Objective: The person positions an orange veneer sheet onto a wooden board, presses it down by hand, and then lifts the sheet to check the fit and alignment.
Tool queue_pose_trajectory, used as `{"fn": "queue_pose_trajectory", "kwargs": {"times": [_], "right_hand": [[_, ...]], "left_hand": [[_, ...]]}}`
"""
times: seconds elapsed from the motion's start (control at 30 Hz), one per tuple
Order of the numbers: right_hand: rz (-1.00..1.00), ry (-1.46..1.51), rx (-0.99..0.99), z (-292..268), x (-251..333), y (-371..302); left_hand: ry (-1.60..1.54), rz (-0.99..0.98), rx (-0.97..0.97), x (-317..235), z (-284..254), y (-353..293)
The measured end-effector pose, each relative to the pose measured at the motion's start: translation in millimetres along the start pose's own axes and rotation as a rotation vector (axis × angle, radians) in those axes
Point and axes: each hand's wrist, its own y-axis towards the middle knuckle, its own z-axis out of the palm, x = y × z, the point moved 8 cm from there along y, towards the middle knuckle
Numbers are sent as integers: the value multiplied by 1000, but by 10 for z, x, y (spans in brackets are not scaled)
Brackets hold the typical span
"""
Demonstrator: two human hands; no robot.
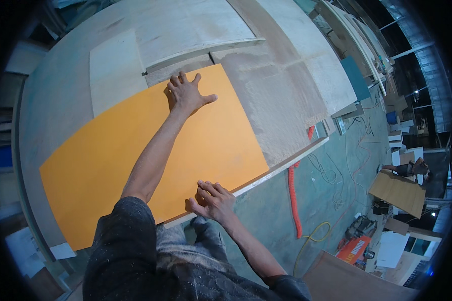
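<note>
A large flat orange board point(135, 145) lies slantwise across the worktable. My left hand point(188, 95) rests on it close to its far edge, fingers spread and thumb stretched out to the right. At the board's near edge is my right hand point(215, 201), its fingers bent and apart with the tips on the orange face. Neither hand wraps round anything. The worktable point(251, 90) under the board is dusty and pale, and a straight wooden strip point(206, 49) runs just beyond the board's far edge.
A pale panel point(116, 70) lies on the table at the left. Off the near right edge hangs a red coiled hose point(294, 200), with a yellow hose point(311, 237) on the green floor. At the far right, another person point(412, 168) is beside a brown board point(398, 191).
</note>
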Motion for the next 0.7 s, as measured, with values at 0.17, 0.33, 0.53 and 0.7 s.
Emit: {"fn": "queue_pose_trajectory", "kwargs": {"times": [0.17, 0.33, 0.53, 0.7], "right_hand": [[18, -5, 20, 83, -24, -50], [18, 7, 43, 86, -22, 18], [85, 113, 130, 86, -94, 109], [249, -63, -211, -332, -1045, 42]], "left_hand": [[-34, 21, -34, 2, 86, -16], [-64, 37, -86, 39, 112, -19], [-188, 54, -97, 262, 73, -178], [-284, -101, -228, 1732, 179, -908]]}}
